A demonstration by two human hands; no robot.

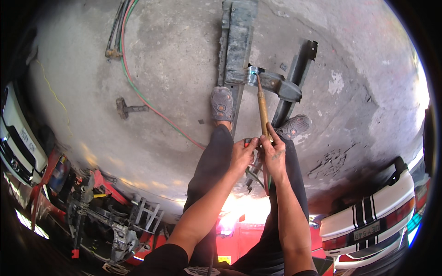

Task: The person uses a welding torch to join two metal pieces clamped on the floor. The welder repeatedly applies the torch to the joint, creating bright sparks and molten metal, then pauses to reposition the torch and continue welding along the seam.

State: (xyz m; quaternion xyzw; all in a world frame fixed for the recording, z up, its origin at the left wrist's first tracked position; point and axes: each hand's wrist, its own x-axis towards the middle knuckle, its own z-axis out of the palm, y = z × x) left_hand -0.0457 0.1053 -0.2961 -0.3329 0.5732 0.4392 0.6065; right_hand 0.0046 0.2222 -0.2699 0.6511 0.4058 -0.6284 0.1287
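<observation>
My right hand is closed around the rear of a brass gas torch. Its thin nozzle points away from me, and a small bluish-white glow shows at its tip. That glow lies on a curved metal bracket, which bridges a long grey metal beam and a darker channel piece. Close beside the torch's rear end, my left hand is closed on a small red and black piece. Whether this piece is part of the torch cannot be made out. Red and green hoses hang below my hands.
My left shoe rests at the beam, my right shoe by the channel piece. A hammer and a long hose lie on the concrete floor at left. Cars and dismantled car parts stand around the lower edges.
</observation>
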